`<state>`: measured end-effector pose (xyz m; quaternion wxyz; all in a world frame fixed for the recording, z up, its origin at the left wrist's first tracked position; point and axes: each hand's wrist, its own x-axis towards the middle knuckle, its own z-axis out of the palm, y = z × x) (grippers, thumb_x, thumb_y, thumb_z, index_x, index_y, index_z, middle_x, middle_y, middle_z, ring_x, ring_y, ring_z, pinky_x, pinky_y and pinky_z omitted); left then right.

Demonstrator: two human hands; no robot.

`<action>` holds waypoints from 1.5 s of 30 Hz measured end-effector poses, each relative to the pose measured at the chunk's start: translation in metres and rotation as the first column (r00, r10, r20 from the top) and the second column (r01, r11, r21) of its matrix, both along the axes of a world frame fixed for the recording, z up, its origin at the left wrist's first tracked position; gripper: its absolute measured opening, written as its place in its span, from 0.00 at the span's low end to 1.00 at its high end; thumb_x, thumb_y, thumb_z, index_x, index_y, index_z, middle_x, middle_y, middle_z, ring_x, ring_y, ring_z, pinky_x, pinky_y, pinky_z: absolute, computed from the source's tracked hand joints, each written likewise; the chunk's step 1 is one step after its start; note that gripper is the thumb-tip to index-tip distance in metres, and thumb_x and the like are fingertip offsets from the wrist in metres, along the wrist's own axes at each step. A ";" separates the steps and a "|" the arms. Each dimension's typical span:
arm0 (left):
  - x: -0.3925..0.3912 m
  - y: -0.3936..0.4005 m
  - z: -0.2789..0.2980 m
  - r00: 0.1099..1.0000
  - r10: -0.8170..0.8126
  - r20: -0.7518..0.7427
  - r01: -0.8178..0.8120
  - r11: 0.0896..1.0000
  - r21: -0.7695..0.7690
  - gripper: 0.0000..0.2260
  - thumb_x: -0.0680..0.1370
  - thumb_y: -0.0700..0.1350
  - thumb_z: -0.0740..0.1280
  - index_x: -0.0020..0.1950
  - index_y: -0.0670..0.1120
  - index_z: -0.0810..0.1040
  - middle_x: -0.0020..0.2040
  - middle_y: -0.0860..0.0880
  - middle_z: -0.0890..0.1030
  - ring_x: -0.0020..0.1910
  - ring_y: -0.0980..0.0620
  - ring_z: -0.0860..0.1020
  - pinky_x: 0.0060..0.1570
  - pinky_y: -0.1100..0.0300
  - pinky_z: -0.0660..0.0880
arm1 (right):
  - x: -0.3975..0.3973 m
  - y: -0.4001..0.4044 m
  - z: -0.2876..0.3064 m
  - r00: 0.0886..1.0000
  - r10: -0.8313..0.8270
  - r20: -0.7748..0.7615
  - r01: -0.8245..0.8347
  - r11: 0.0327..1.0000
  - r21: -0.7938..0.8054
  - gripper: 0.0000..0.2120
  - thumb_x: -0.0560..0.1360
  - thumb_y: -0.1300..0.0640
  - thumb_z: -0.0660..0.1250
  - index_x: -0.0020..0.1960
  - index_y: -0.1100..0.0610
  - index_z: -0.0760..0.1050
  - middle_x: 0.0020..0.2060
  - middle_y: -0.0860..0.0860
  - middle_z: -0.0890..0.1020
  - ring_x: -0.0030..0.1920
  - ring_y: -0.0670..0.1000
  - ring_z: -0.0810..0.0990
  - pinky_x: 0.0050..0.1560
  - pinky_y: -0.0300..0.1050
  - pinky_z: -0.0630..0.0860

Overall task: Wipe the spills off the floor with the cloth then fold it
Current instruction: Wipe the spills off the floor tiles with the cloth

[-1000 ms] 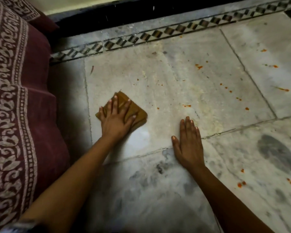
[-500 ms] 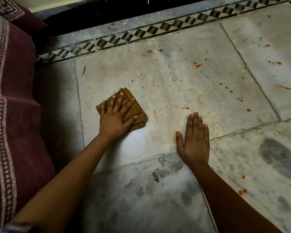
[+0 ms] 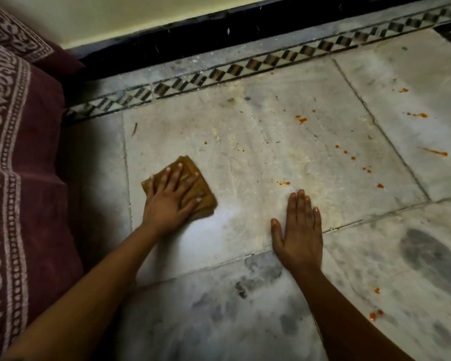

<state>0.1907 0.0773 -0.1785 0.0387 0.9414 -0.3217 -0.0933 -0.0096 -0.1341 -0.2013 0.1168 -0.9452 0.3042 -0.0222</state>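
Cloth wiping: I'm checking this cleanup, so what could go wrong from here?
The cloth under the left hand sits far from most orange spots, so some may get missed. The right hand rests flat near a spot and could smear it. The folded cloth may spread sauce rather than lift it.

From my remote seat I can read no text, label, brand, number or sign anywhere in this head-camera view.
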 end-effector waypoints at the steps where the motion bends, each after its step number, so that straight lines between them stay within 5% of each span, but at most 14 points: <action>1: 0.010 -0.017 0.001 0.997 0.080 -0.021 -0.080 0.997 -0.004 0.34 0.69 0.71 0.42 0.74 0.62 0.53 0.78 0.51 0.47 0.77 0.46 0.46 0.70 0.48 0.37 | 0.000 0.000 0.001 1.000 0.000 -0.004 0.000 1.000 0.001 0.34 0.76 0.43 0.46 0.76 0.61 0.51 0.75 0.58 0.55 0.75 0.54 0.53 0.74 0.50 0.47; 4: 0.009 -0.061 0.002 0.994 0.096 -0.047 -0.095 0.995 0.020 0.33 0.70 0.69 0.42 0.75 0.62 0.51 0.78 0.51 0.44 0.77 0.46 0.43 0.69 0.46 0.34 | 0.000 -0.001 0.000 1.000 -0.001 -0.006 0.001 1.000 0.007 0.34 0.76 0.43 0.46 0.76 0.62 0.51 0.75 0.58 0.56 0.75 0.54 0.53 0.73 0.50 0.47; 9: -0.048 -0.015 -0.004 0.972 -0.226 0.062 0.228 0.974 -0.020 0.29 0.75 0.66 0.46 0.75 0.59 0.53 0.77 0.50 0.52 0.76 0.44 0.52 0.70 0.48 0.37 | 0.006 -0.010 0.001 0.997 0.052 0.061 -0.053 0.999 -0.001 0.34 0.76 0.44 0.47 0.75 0.63 0.53 0.74 0.61 0.57 0.75 0.57 0.55 0.73 0.48 0.46; 13: -0.027 0.036 -0.005 0.999 -0.015 0.046 0.017 0.999 -0.046 0.30 0.74 0.66 0.49 0.74 0.57 0.57 0.77 0.47 0.55 0.76 0.44 0.53 0.70 0.50 0.41 | 0.017 -0.020 0.000 0.995 -0.041 0.086 0.044 0.998 -0.034 0.34 0.76 0.44 0.47 0.75 0.65 0.53 0.74 0.64 0.57 0.74 0.61 0.57 0.73 0.52 0.48; 18: 0.046 -0.023 -0.001 0.959 0.284 0.006 -0.284 0.959 -0.022 0.28 0.77 0.65 0.51 0.75 0.59 0.53 0.78 0.48 0.47 0.76 0.44 0.46 0.71 0.43 0.39 | 0.019 -0.018 -0.003 0.997 -0.040 0.064 0.042 0.999 -0.027 0.35 0.76 0.44 0.48 0.75 0.65 0.52 0.74 0.63 0.57 0.74 0.60 0.56 0.73 0.51 0.47; 23: 0.032 -0.075 -0.005 0.995 0.102 -0.004 -0.102 0.995 -0.002 0.28 0.78 0.64 0.48 0.76 0.58 0.50 0.78 0.48 0.45 0.77 0.45 0.43 0.71 0.43 0.36 | 0.018 -0.019 -0.005 0.998 -0.041 0.057 0.043 0.999 -0.031 0.34 0.76 0.44 0.48 0.75 0.66 0.52 0.74 0.63 0.57 0.74 0.60 0.57 0.73 0.52 0.48; 27: -0.007 -0.023 -0.005 0.989 -0.146 0.025 0.147 0.989 -0.028 0.30 0.74 0.67 0.46 0.75 0.60 0.50 0.78 0.49 0.50 0.77 0.46 0.47 0.70 0.50 0.37 | 0.018 -0.019 -0.003 0.996 -0.037 0.075 0.039 0.999 -0.026 0.34 0.76 0.45 0.48 0.75 0.66 0.52 0.74 0.63 0.57 0.74 0.60 0.56 0.74 0.53 0.49; 31: 0.038 0.003 -0.006 0.995 0.099 0.013 -0.099 0.995 -0.024 0.31 0.74 0.67 0.48 0.75 0.58 0.53 0.78 0.48 0.50 0.76 0.45 0.48 0.71 0.45 0.41 | 0.019 -0.018 -0.004 0.995 -0.045 0.084 0.047 0.998 -0.028 0.34 0.76 0.45 0.49 0.75 0.65 0.51 0.74 0.62 0.57 0.75 0.59 0.55 0.73 0.50 0.46; 35: 0.082 -0.054 0.001 0.946 0.320 -0.054 -0.322 0.947 -0.018 0.27 0.79 0.63 0.50 0.76 0.58 0.49 0.78 0.47 0.44 0.76 0.44 0.42 0.71 0.41 0.36 | 0.017 -0.019 -0.005 0.996 -0.040 0.083 0.043 0.999 -0.033 0.34 0.76 0.44 0.49 0.75 0.64 0.51 0.75 0.61 0.57 0.75 0.58 0.55 0.74 0.51 0.47; 42: 0.008 -0.057 -0.004 0.997 -0.077 -0.013 0.075 0.994 -0.082 0.31 0.74 0.67 0.45 0.75 0.59 0.52 0.78 0.48 0.48 0.77 0.45 0.46 0.71 0.47 0.37 | 0.018 -0.019 -0.004 0.996 -0.041 0.084 0.044 0.998 -0.035 0.34 0.76 0.45 0.50 0.75 0.64 0.52 0.74 0.61 0.57 0.74 0.59 0.56 0.73 0.51 0.48; 45: 0.021 -0.003 -0.008 0.991 0.133 0.024 -0.132 0.989 -0.071 0.31 0.73 0.68 0.46 0.75 0.60 0.53 0.78 0.45 0.50 0.76 0.42 0.47 0.71 0.45 0.38 | 0.017 -0.019 -0.005 0.996 -0.040 0.085 0.043 0.999 -0.033 0.34 0.76 0.45 0.50 0.75 0.64 0.52 0.74 0.61 0.57 0.74 0.58 0.56 0.73 0.51 0.47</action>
